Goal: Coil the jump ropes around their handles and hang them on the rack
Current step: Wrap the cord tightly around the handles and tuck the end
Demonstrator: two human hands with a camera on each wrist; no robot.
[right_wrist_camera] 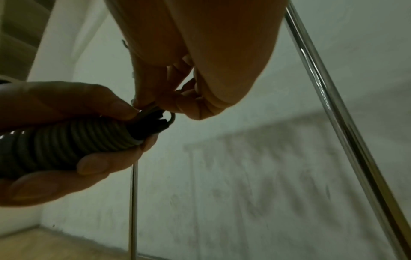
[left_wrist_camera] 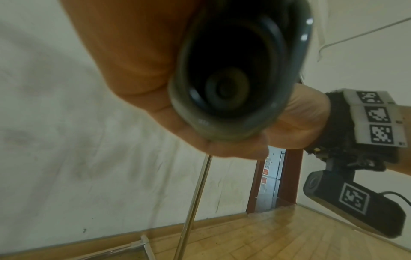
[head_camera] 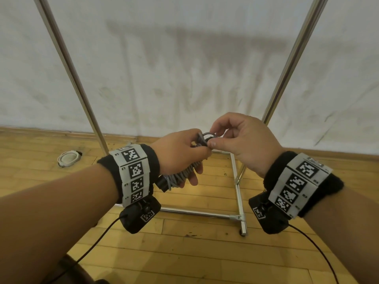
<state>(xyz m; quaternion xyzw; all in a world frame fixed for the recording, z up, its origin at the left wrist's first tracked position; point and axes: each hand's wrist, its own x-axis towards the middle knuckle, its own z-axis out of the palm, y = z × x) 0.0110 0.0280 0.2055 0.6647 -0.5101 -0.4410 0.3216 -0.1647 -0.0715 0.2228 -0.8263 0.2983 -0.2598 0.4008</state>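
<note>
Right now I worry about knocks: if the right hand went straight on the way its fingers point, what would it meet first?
Probably the left hand, which grips the coiled jump rope; the right hand already pinches its end loop.

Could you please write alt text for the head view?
A left hand grips a grey jump rope coiled around its handles while the right hand pinches a loop at the top end. Behind stand a metal rack, white wall and wooden floor.
</note>
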